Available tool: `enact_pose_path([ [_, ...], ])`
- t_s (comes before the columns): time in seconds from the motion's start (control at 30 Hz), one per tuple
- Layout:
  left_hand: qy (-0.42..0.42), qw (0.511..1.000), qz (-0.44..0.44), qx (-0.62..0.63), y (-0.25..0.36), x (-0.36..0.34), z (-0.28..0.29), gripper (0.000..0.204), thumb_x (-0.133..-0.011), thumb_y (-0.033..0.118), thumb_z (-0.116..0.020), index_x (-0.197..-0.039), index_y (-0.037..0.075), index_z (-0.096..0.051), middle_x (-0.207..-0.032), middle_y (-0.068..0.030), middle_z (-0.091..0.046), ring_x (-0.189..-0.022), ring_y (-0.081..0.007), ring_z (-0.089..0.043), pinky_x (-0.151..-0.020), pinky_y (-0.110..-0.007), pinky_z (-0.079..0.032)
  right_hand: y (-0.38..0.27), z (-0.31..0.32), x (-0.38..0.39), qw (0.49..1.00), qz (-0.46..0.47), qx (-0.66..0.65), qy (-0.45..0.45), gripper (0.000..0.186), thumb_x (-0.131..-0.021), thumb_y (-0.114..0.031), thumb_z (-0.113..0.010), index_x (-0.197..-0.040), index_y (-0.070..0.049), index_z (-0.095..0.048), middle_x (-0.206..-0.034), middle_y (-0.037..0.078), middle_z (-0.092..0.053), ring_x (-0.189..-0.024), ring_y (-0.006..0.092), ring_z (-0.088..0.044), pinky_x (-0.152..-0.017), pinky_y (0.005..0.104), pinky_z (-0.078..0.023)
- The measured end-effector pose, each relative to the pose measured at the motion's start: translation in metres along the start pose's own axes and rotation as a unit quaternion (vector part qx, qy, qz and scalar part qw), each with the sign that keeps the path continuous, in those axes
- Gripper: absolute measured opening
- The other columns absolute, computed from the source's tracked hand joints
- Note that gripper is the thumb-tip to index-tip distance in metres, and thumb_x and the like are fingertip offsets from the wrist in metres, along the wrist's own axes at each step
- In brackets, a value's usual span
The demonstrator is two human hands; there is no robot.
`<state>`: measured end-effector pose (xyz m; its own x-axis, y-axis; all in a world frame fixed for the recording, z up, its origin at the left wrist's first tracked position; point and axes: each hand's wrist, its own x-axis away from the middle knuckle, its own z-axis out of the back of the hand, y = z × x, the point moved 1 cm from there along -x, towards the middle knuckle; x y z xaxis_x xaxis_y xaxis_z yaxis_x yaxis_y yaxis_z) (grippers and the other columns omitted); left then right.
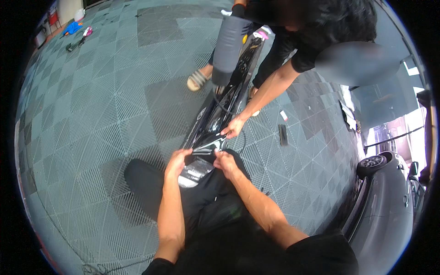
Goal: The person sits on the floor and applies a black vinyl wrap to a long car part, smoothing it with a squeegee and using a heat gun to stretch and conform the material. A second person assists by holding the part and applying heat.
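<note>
A long glossy black panel (pixel 197 120) runs away from my lap, and a sheet of shiny black film (pixel 207 143) is stretched at its near end. My left hand (pixel 176 162) pinches the film's left corner. On the other corner, my right hand (pixel 225 165) is closed with thumb and fingers. A co-worker's hand (pixel 234 127) grips the film just beyond my right hand. Above the panel, the co-worker's other hand holds a thick grey cylindrical tool (pixel 227 48) that looks like a heat gun. A clear, crinkled sheet (pixel 196 170) lies between my wrists.
The co-worker bends over the panel's far end, one sandalled foot (pixel 198 79) beside it. A dark cable (pixel 244 142) loops by the panel. A flat black block (pixel 283 135) lies on the tiled floor (pixel 91 151). At right stands a grey car (pixel 385 206).
</note>
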<state>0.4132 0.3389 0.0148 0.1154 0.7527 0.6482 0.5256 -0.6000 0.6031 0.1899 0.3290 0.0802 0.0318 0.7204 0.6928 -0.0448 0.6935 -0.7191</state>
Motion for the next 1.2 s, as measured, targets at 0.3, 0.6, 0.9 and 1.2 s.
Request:
enact_pose_path([
  [0.3,0.046,0.998,0.036,-0.020,0.017,0.026,-0.015,0.084,-0.079,0.025,-0.083,-0.142,-0.007,-0.036,-0.139,-0.0216,-0.047,-0.128,-0.0308,-0.049,-0.098,-0.046,-0.048,-0.107,0.013,0.026,0.797,0.209,0.551,0.134,0.026,-0.093,-0.023,-0.056,-0.097,-0.001,-0.068,-0.083,0.016,-0.074,-0.074,0.0295,-0.073,-0.063,0.0403,-0.057],
  [0.6,0.008,0.999,0.045,-0.002,0.022,0.029,-0.015,0.074,-0.079,0.021,-0.083,-0.135,-0.005,-0.042,-0.120,-0.0161,-0.059,-0.102,-0.0248,-0.064,-0.082,-0.037,-0.056,-0.238,0.017,-0.121,0.608,0.240,0.741,0.150,0.046,-0.087,-0.021,-0.059,-0.133,-0.019,-0.058,-0.140,0.004,-0.054,-0.130,0.0314,-0.046,-0.103,0.0518,-0.037],
  [0.9,0.042,0.999,0.020,0.001,0.030,0.047,-0.027,0.035,-0.084,0.020,-0.077,-0.108,-0.003,-0.063,-0.099,-0.0110,-0.068,-0.090,-0.0196,-0.066,-0.077,-0.033,-0.054,-0.220,0.030,-0.165,0.562,0.139,0.801,0.155,0.065,-0.099,-0.028,-0.040,-0.160,-0.023,-0.018,-0.167,-0.002,-0.013,-0.152,0.0338,-0.017,-0.114,0.0565,-0.023],
  [1.2,-0.019,0.999,0.030,0.026,0.005,0.019,-0.004,0.054,-0.084,0.022,-0.078,-0.125,-0.005,-0.055,-0.110,-0.0140,-0.065,-0.098,-0.0221,-0.065,-0.081,-0.037,-0.056,-0.143,0.001,-0.043,0.900,0.322,0.263,0.130,0.026,-0.095,-0.024,-0.057,-0.101,-0.001,-0.067,-0.084,0.015,-0.072,-0.083,0.0264,-0.073,-0.073,0.0419,-0.057],
])
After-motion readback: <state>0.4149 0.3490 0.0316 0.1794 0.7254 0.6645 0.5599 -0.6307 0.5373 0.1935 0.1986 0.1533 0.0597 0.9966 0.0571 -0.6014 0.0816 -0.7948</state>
